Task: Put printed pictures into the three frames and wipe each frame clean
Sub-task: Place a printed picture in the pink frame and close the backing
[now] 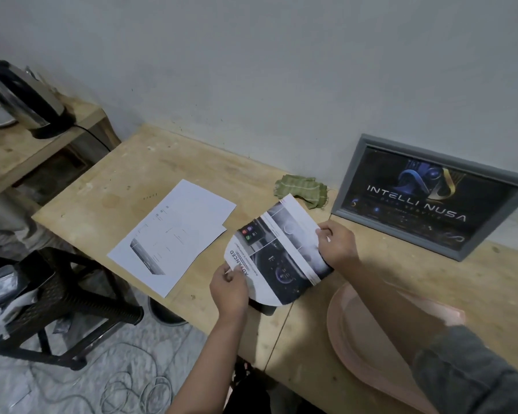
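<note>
I hold a printed picture (277, 252) with dark car-dashboard images above the wooden table (138, 180); the sheet bows between my hands. My left hand (229, 289) pinches its near left edge. My right hand (338, 245) pinches its far right edge. Something dark lies under the sheet, mostly hidden. A grey frame (346, 174) with a dark printed poster inside leans against the wall at the right. Two more printed sheets (174, 234) lie flat on the table to the left. A green cloth (301, 189) lies crumpled by the wall.
A pink oval tray (371, 348) sits on the table under my right forearm. A steel kettle (24, 100) stands on a lower shelf at the far left. A black woven stool (72, 297) and loose cables (132, 383) are on the floor at the left.
</note>
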A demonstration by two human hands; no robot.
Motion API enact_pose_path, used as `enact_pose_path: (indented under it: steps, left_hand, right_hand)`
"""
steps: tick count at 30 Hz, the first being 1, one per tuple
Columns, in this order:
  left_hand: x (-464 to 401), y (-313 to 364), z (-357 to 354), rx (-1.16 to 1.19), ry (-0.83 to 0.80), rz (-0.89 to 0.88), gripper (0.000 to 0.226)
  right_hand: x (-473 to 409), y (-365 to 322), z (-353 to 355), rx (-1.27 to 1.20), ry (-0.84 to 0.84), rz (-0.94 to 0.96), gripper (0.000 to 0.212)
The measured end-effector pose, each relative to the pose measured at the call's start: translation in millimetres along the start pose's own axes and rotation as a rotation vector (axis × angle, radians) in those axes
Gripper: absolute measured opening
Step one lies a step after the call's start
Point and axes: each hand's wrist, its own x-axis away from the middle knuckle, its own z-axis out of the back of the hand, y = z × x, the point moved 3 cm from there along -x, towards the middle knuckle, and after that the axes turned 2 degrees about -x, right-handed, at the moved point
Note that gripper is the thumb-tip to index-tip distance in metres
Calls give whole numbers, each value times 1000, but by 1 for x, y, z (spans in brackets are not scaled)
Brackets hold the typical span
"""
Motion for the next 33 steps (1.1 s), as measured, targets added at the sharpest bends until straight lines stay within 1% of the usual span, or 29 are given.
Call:
enact_pose_path:
  steps: [2, 4, 6, 7, 9, 11, 15, 17, 18, 20, 22, 24, 26, 28, 30, 33]
  left_hand:
    - [12, 7, -13, -29, -73, 4, 16]
    - [22, 9, -27, -100, -142, 0, 25]
    - [38, 10, -42, -192, -209, -47, 28]
    - [49, 11, -50, -244, -240, -84, 27]
    - [74, 11, -67, -332, -331, -136, 29]
    - [93, 3, -84, -426, -444, -173, 31]
    - [120, -19, -106, -551, -595, -272, 29]
    - [132, -27, -112, -618, -666, -335, 31]
    - [140, -30, -113, -666, -715, -365, 36]
    - [147, -36, -113, -755, -791, -441, 58]
    - [151, -44, -115, -827, -859, -529, 70]
    - [155, -50, -117, -920, -909, -596, 74]
    - [155, -57, -120, -1066, -915, -704, 78]
    - [155, -64, -122, -1251, -910, -814, 85]
    - [154, -67, -121, -1392, -943, -819, 89]
    - [154, -65, -122, -1448, -966, -835, 87]
  right_hand:
    - [18, 12, 27, -47, 83, -39, 18]
    - [39, 24, 48, -74, 152, -72, 28]
    - [62, 38, 68, -22, 207, -88, 35]
    - [72, 45, 77, 24, 232, -90, 34]
    - [95, 63, 97, 76, 279, -136, 23]
    - [116, 82, 112, 100, 293, -187, 18]
    - [148, 109, 135, 131, 296, -252, 33]
    - [160, 119, 139, 158, 262, -246, 38]
    - [167, 124, 139, 194, 243, -243, 40]
    - [179, 133, 138, 266, 213, -268, 45]
    - [189, 142, 138, 329, 183, -331, 41]
    - [198, 153, 134, 422, 103, -363, 37]
    - [204, 171, 128, 522, 12, -368, 48]
    - [208, 188, 126, 565, 16, -360, 39]
    - [215, 173, 128, 566, 20, -345, 41]
    - [222, 167, 129, 630, -38, -317, 52]
